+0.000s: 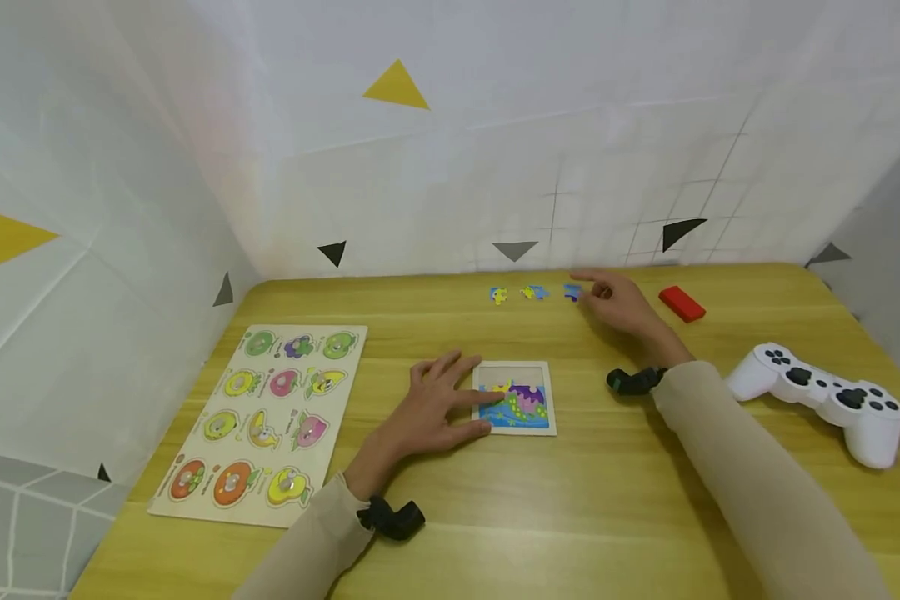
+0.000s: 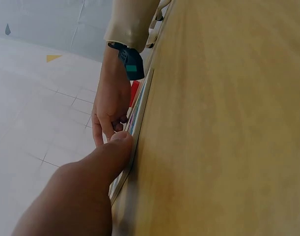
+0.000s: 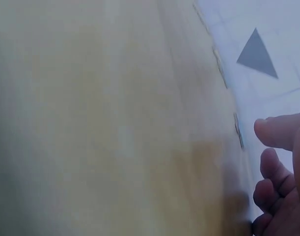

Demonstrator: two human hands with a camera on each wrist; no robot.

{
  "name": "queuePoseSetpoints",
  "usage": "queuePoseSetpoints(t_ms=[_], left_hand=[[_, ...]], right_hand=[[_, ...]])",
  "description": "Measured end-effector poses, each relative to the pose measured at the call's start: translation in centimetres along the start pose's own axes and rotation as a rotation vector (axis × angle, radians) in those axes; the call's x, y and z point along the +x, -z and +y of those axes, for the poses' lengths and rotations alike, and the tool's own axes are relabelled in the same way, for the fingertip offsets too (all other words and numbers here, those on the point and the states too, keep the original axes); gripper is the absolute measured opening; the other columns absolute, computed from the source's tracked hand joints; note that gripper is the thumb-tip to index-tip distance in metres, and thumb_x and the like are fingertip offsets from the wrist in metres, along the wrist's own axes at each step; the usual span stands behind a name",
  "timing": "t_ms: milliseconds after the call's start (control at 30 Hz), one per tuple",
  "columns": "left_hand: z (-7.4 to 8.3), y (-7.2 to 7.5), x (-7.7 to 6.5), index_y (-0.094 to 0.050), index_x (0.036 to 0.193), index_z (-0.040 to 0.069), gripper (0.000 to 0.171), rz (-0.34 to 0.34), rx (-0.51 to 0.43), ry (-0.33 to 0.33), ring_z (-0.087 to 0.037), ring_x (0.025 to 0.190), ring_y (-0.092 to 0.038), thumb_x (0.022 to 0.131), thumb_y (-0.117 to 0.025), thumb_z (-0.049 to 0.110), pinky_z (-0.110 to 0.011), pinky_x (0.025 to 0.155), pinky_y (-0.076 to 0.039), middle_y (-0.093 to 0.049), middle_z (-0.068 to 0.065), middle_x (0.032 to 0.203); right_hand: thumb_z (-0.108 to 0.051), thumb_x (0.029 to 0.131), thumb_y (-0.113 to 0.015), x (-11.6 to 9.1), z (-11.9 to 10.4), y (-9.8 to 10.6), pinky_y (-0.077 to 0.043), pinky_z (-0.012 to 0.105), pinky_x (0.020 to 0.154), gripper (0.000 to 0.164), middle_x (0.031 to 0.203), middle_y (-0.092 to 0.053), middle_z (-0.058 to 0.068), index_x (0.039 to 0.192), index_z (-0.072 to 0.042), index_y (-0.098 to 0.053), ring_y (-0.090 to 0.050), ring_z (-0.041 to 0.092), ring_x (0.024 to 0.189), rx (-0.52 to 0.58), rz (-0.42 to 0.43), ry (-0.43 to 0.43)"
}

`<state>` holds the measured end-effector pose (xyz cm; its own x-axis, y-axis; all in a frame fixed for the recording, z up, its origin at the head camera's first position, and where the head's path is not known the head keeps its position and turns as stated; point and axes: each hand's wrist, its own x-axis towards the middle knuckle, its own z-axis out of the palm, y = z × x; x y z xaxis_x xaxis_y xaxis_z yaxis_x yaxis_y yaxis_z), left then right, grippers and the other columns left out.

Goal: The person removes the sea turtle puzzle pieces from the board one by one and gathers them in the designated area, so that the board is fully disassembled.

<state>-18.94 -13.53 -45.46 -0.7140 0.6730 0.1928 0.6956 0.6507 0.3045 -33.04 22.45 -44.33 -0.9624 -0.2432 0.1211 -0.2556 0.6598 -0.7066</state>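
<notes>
A small jigsaw puzzle (image 1: 521, 417) in a pale square frame lies mid-table, with a sea picture in its lower part and bare backing along the top. My left hand (image 1: 442, 404) rests on its left side, fingers spread and the index finger reaching across the picture. Farther back, my right hand (image 1: 618, 304) is beside a blue jigsaw piece (image 1: 572, 292), index finger extended and other fingers curled. In the right wrist view, a gap shows between the thumb and that piece (image 3: 239, 130). Two more pieces, a yellow-and-blue one (image 1: 534, 292) and another (image 1: 498, 296), lie left of it.
A wooden fruit peg board (image 1: 285, 404) lies at the left of the table. Right of my right hand is a red block (image 1: 682, 303), and a white game controller (image 1: 825, 400) lies near the right edge. A pale cloth wall (image 1: 450, 192) stands behind the table.
</notes>
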Motion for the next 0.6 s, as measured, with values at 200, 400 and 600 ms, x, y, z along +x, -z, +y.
queuePoseSetpoints(t_ms=[200, 400, 600], left_hand=[[-0.2, 0.1, 0.0, -0.063, 0.137, 0.042, 0.043, 0.008, -0.007, -0.006, -0.043, 0.153, -0.025, 0.096, -0.061, 0.055, -0.061, 0.111, -0.02, -0.037, -0.01, 0.163], [-0.3, 0.2, 0.1, -0.065, 0.135, 0.042, 0.041, 0.011, -0.009, -0.007, -0.041, 0.153, -0.025, 0.096, -0.062, 0.055, -0.061, 0.111, -0.019, -0.037, -0.01, 0.163], [-0.3, 0.2, 0.1, -0.066, 0.134, 0.043, 0.04, 0.001, -0.023, -0.005, -0.041, 0.154, -0.024, 0.096, -0.062, 0.056, -0.06, 0.112, -0.019, -0.037, -0.009, 0.163]], right_hand=[[-0.018, 0.103, -0.058, -1.2, -1.0, -0.8, -0.043, 0.031, 0.064, 0.04, 0.1, -0.06, 0.016, 0.142, -0.01, -0.06, -0.051, 0.023, 0.076, 0.022, -0.009, 0.026], [-0.018, 0.102, -0.062, -2.6, -3.5, -1.7, -0.042, 0.029, 0.063, 0.041, 0.098, -0.059, 0.013, 0.142, -0.011, -0.06, -0.048, 0.019, 0.072, 0.065, -0.136, 0.077], [-0.013, 0.099, -0.066, -3.8, -5.8, -2.9, -0.04, 0.026, 0.06, 0.037, 0.088, -0.057, 0.01, 0.136, -0.006, -0.065, -0.046, 0.014, 0.066, 0.126, -0.264, 0.187]])
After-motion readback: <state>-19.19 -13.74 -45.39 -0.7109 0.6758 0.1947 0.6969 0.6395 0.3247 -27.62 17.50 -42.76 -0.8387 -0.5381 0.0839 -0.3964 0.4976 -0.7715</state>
